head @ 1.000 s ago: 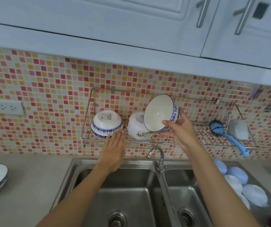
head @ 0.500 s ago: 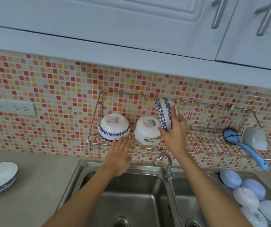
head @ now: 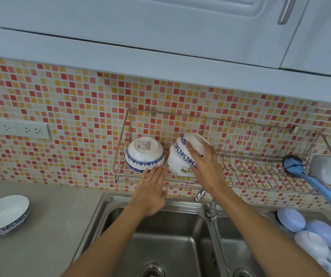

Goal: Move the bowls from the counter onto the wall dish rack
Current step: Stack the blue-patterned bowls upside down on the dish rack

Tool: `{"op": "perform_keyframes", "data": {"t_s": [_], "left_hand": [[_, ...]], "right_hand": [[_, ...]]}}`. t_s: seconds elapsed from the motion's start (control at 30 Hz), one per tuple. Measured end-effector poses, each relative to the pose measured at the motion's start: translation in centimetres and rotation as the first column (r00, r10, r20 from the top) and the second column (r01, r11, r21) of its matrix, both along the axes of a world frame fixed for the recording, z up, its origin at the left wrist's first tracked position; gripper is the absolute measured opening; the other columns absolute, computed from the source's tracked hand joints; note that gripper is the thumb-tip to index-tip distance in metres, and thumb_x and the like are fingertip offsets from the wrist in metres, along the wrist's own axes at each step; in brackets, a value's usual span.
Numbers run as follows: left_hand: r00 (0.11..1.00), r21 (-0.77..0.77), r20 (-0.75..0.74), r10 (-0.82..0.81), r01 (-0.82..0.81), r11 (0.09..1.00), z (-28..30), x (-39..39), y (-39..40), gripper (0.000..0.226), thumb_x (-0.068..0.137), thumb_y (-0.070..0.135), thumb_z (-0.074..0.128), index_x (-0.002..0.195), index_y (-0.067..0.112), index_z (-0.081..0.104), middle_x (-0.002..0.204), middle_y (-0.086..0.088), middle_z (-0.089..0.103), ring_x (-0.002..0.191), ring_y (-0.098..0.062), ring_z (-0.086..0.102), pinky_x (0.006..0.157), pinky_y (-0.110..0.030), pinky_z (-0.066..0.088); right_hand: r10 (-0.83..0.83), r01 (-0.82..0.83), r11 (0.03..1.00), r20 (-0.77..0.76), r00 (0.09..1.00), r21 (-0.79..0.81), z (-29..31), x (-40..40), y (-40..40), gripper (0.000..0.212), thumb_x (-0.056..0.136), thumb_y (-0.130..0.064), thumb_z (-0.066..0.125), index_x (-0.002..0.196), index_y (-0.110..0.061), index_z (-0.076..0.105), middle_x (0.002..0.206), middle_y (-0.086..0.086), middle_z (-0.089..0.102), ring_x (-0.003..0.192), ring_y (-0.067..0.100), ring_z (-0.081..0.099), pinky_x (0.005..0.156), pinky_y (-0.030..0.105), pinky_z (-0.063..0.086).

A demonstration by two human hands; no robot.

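Bowls: a shallow bowl [head: 4, 214] waits on the counter [head: 60, 226]. On the wall dish rack [head: 240, 156], the left hand [head: 150, 194], fingers flat and released, touches a banded bowl [head: 144, 154]. The right hand [head: 206, 166] grasps a floral bowl [head: 182, 148], nesting it upside down over a white bowl [head: 178, 166]. Next, probably: let go, fetch another.

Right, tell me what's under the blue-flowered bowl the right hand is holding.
Under the blue-flowered bowl sits an upturned white bowl with a small cartoon print, standing on the wire rack. The right hand covers its right side; full nesting can't be seen.
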State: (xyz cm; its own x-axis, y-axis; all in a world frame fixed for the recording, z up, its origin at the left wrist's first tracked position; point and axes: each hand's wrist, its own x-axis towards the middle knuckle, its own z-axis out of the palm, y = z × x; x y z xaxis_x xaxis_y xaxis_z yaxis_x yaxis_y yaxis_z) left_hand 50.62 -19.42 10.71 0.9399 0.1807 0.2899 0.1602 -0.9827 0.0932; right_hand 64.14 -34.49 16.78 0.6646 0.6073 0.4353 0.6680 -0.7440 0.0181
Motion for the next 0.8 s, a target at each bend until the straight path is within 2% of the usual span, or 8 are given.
{"op": "perform_keyframes", "data": {"t_s": [0.13, 0.27, 0.37, 0.47, 0.67, 0.8], "left_hand": [[1.000, -0.009, 0.002, 0.002, -0.002, 1.000, 0.2, -0.1, -0.2, 0.066, 0.097, 0.042, 0.021, 0.148, 0.015, -0.012, 0.158, 0.000, -0.014, 0.144, -0.014, -0.018, 0.113, -0.036, -0.020], [1.000, -0.016, 0.010, -0.004, 0.004, 1.000, 0.1, -0.2, -0.1, 0.066, 0.097, 0.042, 0.021, 0.148, 0.015, -0.012, 0.158, -0.001, -0.013, 0.144, -0.013, -0.018, 0.113, -0.036, -0.020], [1.000, -0.015, 0.013, -0.010, 0.010, 1.000, 0.1, -0.2, -0.1, 0.067, 0.097, 0.042, 0.022, 0.148, 0.015, -0.011, 0.159, -0.001, -0.012, 0.144, -0.014, -0.017, 0.113, -0.037, -0.019], [1.000, -0.010, 0.007, -0.005, 0.005, 1.000, 0.1, -0.1, -0.1, 0.067, 0.097, 0.043, 0.022, 0.148, 0.015, -0.010, 0.159, -0.001, -0.011, 0.144, -0.014, -0.016, 0.112, -0.036, -0.020], [1.000, -0.019, -0.013, 0.006, -0.006, 1.000, 0.4, -0.1, -0.2, 0.069, 0.096, 0.046, 0.023, 0.148, 0.016, -0.010, 0.159, -0.001, -0.011, 0.144, -0.015, -0.016, 0.111, -0.036, -0.020], [1.000, -0.001, -0.014, 0.004, -0.004, 1.000, 0.3, -0.3, -0.3, 0.070, 0.095, 0.048, 0.022, 0.148, 0.016, -0.010, 0.159, -0.001, -0.011, 0.143, -0.013, -0.017, 0.111, -0.036, -0.020]], "right_hand": [[0.011, -0.008, 0.997, 0.036, 0.999, -0.077, -0.5, 0.4, 0.7, 0.102, 0.074, -0.007, 0.075, 0.147, -0.042, 0.014, 0.147, 0.020, 0.026, 0.135, 0.043, 0.030, 0.056, 0.048, 0.060], [0.025, -0.016, 0.992, 0.075, 0.997, -0.123, -0.6, 0.8, 1.3, 0.103, 0.068, 0.004, 0.074, 0.146, -0.041, 0.025, 0.144, 0.020, 0.032, 0.130, 0.043, 0.037, 0.053, 0.045, 0.060], [0.078, -0.064, 0.987, 0.094, 0.992, -0.146, -0.6, 1.1, 1.4, 0.103, 0.067, 0.011, 0.070, 0.147, -0.040, 0.029, 0.146, 0.022, 0.033, 0.130, 0.045, 0.039, 0.075, 0.052, 0.058], [0.114, -0.099, 0.984, 0.097, 0.989, -0.148, -0.4, 1.0, 1.4, 0.099, 0.073, 0.011, 0.068, 0.148, -0.040, 0.028, 0.150, 0.022, 0.028, 0.137, 0.043, 0.031, 0.095, 0.057, 0.049], [0.145, -0.142, 0.984, 0.017, 0.989, -0.106, -0.6, 1.0, 1.2, 0.104, 0.073, 0.010, 0.070, 0.147, -0.047, 0.024, 0.154, 0.016, 0.021, 0.141, 0.039, 0.024, 0.093, 0.054, 0.051], [0.183, -0.182, 0.983, -0.087, 0.979, 0.021, -1.5, 1.1, 0.9, 0.080, 0.083, 0.004, 0.066, 0.143, -0.043, 0.040, 0.155, 0.013, 0.023, 0.143, 0.036, 0.021, 0.101, 0.052, 0.047]]}}
